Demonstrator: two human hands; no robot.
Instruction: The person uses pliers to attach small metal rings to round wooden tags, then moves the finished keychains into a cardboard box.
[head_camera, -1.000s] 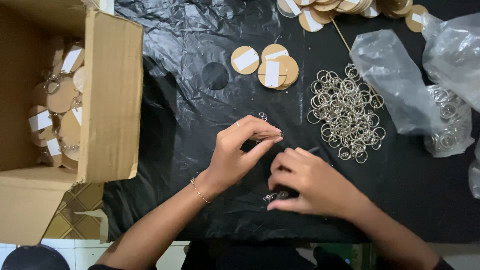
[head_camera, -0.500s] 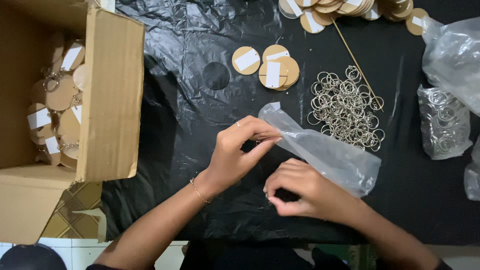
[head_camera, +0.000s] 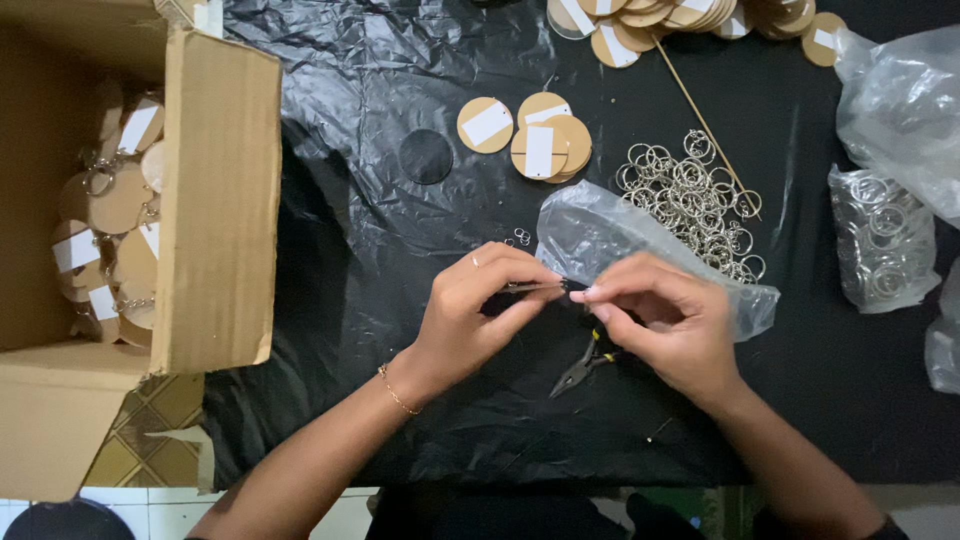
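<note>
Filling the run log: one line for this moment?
left hand: pinching small metal piece | right hand: fingertips meeting it | pliers: lying on black sheet

I see glossy black plastic sheeting (head_camera: 400, 90) over the work surface, pale tan wooden discs (head_camera: 540, 140) with white labels, silver key rings (head_camera: 690, 200), a plain brown cardboard box (head_camera: 215, 200), a clear bag (head_camera: 600, 225), and floor tiles (head_camera: 150, 430) in a tan-and-brown diamond pattern.

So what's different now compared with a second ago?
A clear plastic bag has come in over the mat behind the right hand. Both hands have drawn together, the left hand pinching a thin tool. Ring pile, wooden discs and box stayed put.
</note>
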